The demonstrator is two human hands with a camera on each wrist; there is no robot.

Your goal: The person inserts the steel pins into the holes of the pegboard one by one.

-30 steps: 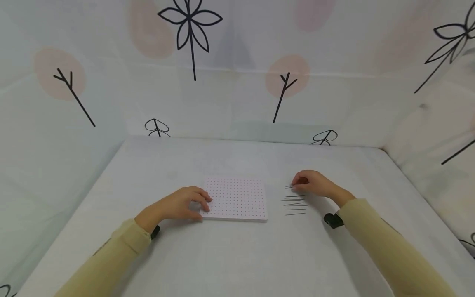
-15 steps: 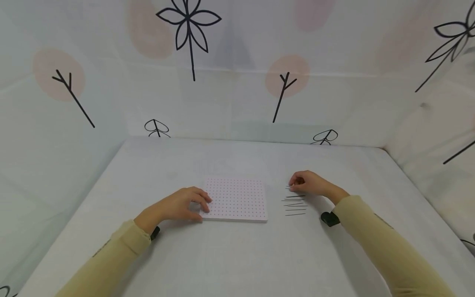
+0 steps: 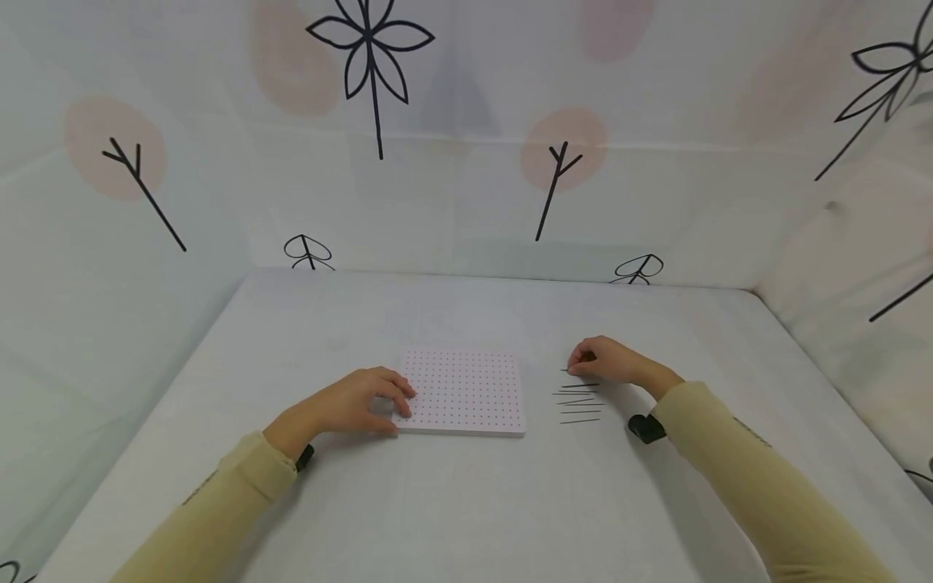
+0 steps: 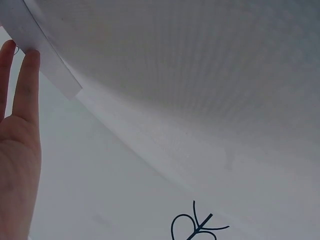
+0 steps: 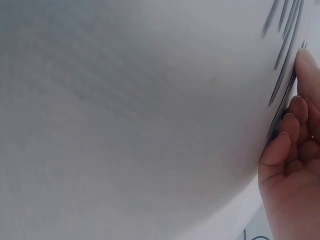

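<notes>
A white board [image 3: 462,393] with rows of small dots lies flat on the table in the head view. My left hand [image 3: 364,401] rests on its left side, fingers spread on the surface and thumb at the near left corner. In the left wrist view, straight fingers [image 4: 26,85] touch the board's edge [image 4: 52,67]. Right of the board, several thin dark sticks [image 3: 581,385] lie roughly side by side. My right hand [image 3: 608,360] is at the far end of this row, pinching a stick whose tip shows past the fingers. Curled fingers [image 5: 277,150] lie beside the sticks in the right wrist view.
The white table [image 3: 466,502] ends at a pale cloth backdrop [image 3: 452,194] printed with black plants. A similar cloth hangs along the left and right sides. A dark device [image 3: 646,428] sits under the right wrist.
My right hand has shifted slightly left and its fingers have drawn together. Of two stick ends seen past the fingers, one shows now. My left hand and the board have stayed put.
</notes>
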